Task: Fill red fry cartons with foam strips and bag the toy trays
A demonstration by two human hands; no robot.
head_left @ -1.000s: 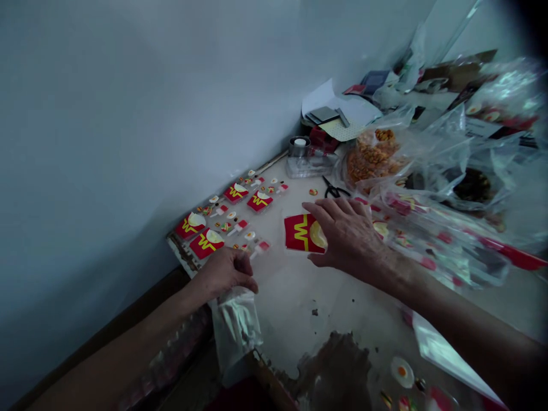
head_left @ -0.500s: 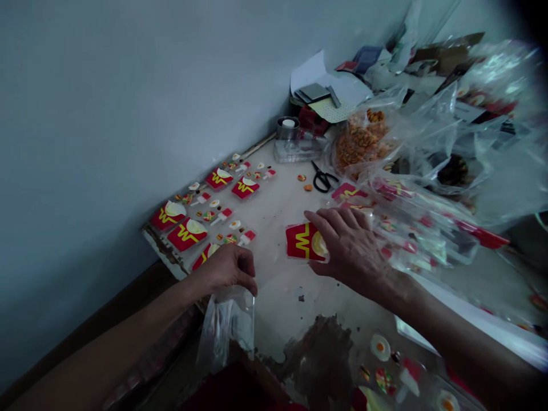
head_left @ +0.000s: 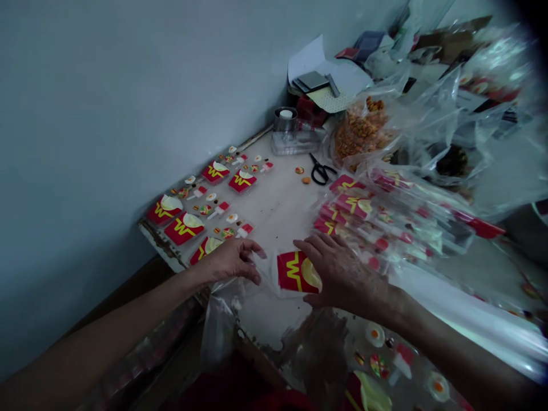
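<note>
So the black scissors (head_left: 317, 166) are lying on the desk (head_left: 278, 208), and the right hand (head_left: 342, 271) is well on the near side of them. Its grip is clamped on a red W piece (head_left: 285, 275), thumb on the near edge, fingers on the far edge. That puts the piece nearer than the scissors and a bit to their left; can't tell if it's touching the desk.

The left hand (head_left: 233, 262) is also near side, further left of the scissors. Its grip has a clear bag (head_left: 218, 328), thumb and forefinger tips slightly apart, film stretching toward the piece. Can't tell whether any of the piece is inside.

Left of the scissors there's a bunch of similar red pieces (head_left: 184, 228) laid out with little charms (head_left: 218, 210). Right and nearer is a messy pile of packed pieces (head_left: 353, 205); a bag of orange-brown bits (head_left: 359, 140) sits beyond to the right, a plastic box (head_left: 295, 142) beyond to the left.
</note>
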